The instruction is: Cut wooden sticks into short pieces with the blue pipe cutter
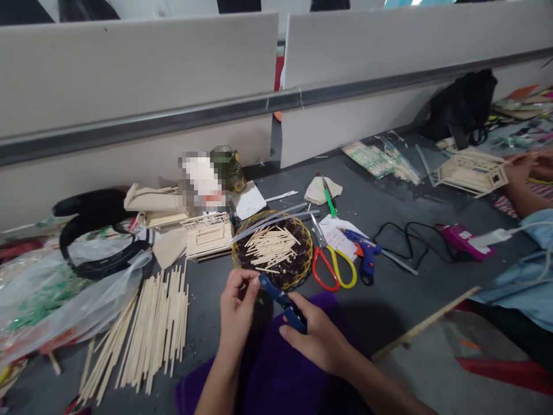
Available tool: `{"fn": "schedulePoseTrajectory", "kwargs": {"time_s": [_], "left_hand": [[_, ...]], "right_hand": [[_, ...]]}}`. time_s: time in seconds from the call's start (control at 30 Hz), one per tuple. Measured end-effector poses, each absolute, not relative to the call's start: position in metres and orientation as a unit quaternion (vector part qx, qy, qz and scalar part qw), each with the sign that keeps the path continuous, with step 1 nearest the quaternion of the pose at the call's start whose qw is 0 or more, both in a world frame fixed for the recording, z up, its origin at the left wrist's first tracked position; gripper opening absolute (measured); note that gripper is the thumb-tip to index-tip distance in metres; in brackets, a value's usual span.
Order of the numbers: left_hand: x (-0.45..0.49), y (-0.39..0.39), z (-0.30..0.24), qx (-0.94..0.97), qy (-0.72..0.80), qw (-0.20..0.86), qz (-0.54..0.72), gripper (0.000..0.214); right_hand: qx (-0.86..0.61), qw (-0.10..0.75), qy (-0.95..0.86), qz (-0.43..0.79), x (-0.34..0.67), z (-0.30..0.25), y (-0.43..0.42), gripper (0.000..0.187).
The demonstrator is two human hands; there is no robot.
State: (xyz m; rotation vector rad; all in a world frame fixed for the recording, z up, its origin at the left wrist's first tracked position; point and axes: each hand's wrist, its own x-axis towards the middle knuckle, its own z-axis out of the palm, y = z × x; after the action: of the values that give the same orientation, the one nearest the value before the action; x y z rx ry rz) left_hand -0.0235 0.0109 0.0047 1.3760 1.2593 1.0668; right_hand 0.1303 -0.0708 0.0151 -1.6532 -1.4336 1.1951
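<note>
My right hand [317,334] is wrapped round a dark blue hand tool [276,294], which looks like a small cutter. The tool's front end points up and left, meeting the fingertips of my left hand [237,300]. Thumb and forefinger of that left hand are pinched together, and whatever lies between them is too small to make out. Just beyond both hands stands a round woven basket [307,271] with a yellow rim. Short cut wooden sticks [272,248] are heaped in it, and clear glue sticks [276,222] rest across its far side.
Long wooden sticks [151,328] lie at the left. Scissors [330,265] and a blue glue gun [367,256] are right of the basket. Stick-built models [209,236], plastic bags [82,311] and a headset [69,242] are around. A co-worker's hand [518,170] is at the far right.
</note>
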Motion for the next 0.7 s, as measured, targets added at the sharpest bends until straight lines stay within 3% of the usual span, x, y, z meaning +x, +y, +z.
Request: {"fn": "schedulePoseTrajectory", "kwargs": {"time_s": [0.27, 0.43, 0.7], "left_hand": [[-0.022, 0.009, 0.006, 0.494, 0.479, 0.583, 0.432, 0.029], [-0.019, 0.007, 0.010, 0.418, 0.465, 0.644, 0.440, 0.034], [-0.021, 0.001, 0.014, 0.387, 0.398, 0.698, 0.453, 0.027]], "right_hand": [[-0.626, 0.333, -0.616, 0.343, 0.136, 0.025, -0.089, 0.034], [-0.646, 0.340, -0.627, 0.272, 0.142, 0.028, -0.083, 0.026], [-0.642, 0.314, -0.698, 0.048, 0.140, 0.006, -0.060, 0.038]]}}
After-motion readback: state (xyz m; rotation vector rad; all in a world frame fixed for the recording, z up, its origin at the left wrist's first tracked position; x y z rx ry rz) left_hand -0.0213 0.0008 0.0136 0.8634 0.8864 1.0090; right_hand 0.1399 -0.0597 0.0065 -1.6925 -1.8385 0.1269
